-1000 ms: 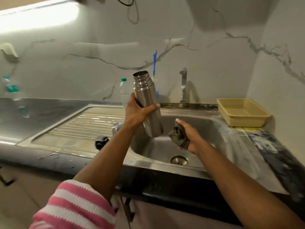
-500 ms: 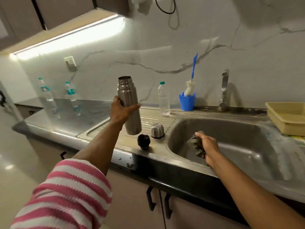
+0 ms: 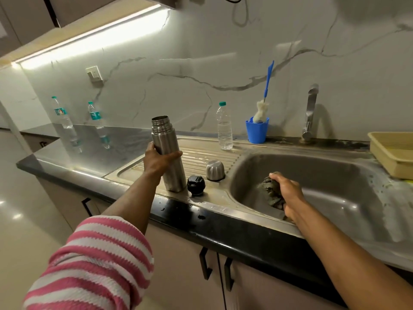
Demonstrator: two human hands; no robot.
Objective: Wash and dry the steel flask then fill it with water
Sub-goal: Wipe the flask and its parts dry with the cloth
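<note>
Head view shows the steel flask [image 3: 169, 153] upright and uncapped, its threaded mouth open; whether anything is inside cannot be told. Its brushed body is dull and smudged near the base, which is at the drainboard [image 3: 201, 151]. Left hand [image 3: 157, 161] wraps its fingers and thumb around the flask's middle. Just beside it sit a black stopper [image 3: 196, 185] and a steel cup lid [image 3: 215, 170]. Right hand [image 3: 287, 193] clutches a wadded grey cloth [image 3: 270, 191] inside the sink basin [image 3: 330, 175]. Behind, a blue cup [image 3: 256, 132] holds a bottle brush [image 3: 263, 101]; a clear water bottle [image 3: 224, 128] stands nearby.
</note>
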